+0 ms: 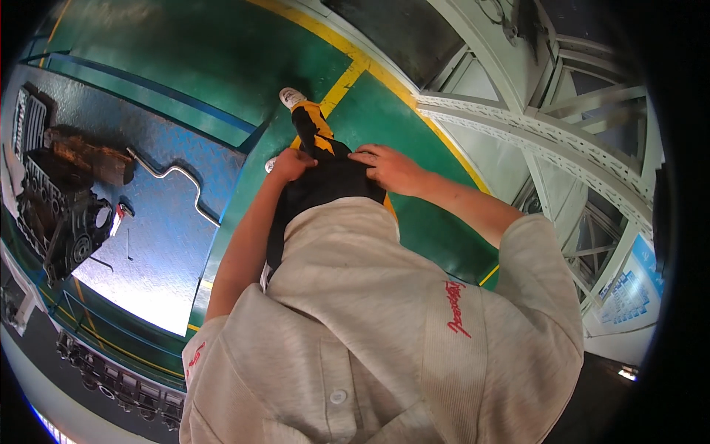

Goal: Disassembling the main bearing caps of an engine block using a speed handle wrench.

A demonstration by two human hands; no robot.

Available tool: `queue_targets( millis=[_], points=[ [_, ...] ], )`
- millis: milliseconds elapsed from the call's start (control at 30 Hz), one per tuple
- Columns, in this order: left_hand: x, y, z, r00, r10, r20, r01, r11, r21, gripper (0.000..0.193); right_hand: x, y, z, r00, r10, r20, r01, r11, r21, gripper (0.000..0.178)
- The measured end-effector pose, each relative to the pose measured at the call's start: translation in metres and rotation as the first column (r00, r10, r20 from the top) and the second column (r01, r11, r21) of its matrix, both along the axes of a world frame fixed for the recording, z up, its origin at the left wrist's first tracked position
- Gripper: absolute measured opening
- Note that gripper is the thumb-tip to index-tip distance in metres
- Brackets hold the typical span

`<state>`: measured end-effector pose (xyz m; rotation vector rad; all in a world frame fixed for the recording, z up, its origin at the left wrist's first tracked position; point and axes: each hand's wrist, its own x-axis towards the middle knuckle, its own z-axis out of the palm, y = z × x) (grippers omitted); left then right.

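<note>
Both of my hands are low in front of my body, at a piece of black cloth (329, 177) over my thighs. My left hand (293, 165) is closed, its fingertips pressed on the cloth's left edge. Across from it, my right hand (392, 169) has its fingers bent together over the right edge, gripping the cloth. Whether the cloth is a separate piece or part of my black and yellow trousers (316, 127) I cannot tell.
To my left stands a blue metal-topped workbench (166, 229) bearing a dark engine block (63, 196), a wooden block (100, 159), a bent metal rod (194, 185) and a small red-and-black tool (122, 213). A white perforated metal frame (540, 133) rises on my right. Yellow lines cross the green floor (436, 229).
</note>
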<state>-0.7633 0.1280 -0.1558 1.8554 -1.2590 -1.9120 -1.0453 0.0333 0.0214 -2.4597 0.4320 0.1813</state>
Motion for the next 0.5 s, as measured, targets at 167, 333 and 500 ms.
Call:
queue_targets(
  millis=[167,333,500],
  points=[
    [0.01,0.008,-0.013,0.993,0.114,-0.037,-0.114,0.993,0.02,0.035,0.004,0.017,0.011,0.996,-0.085,0.037,0.085,0.996,-0.02,0.017],
    [0.032,0.006,-0.007,0.982,0.186,0.008,-0.186,0.973,0.138,0.039,0.018,0.03,0.025,0.954,-0.219,0.206,0.242,0.966,-0.088,0.019],
    [0.04,-0.018,0.058,0.981,0.191,-0.042,-0.191,0.982,0.003,0.052,0.053,0.017,0.028,0.945,-0.168,0.282,0.186,0.982,-0.038,0.021]
  ],
)
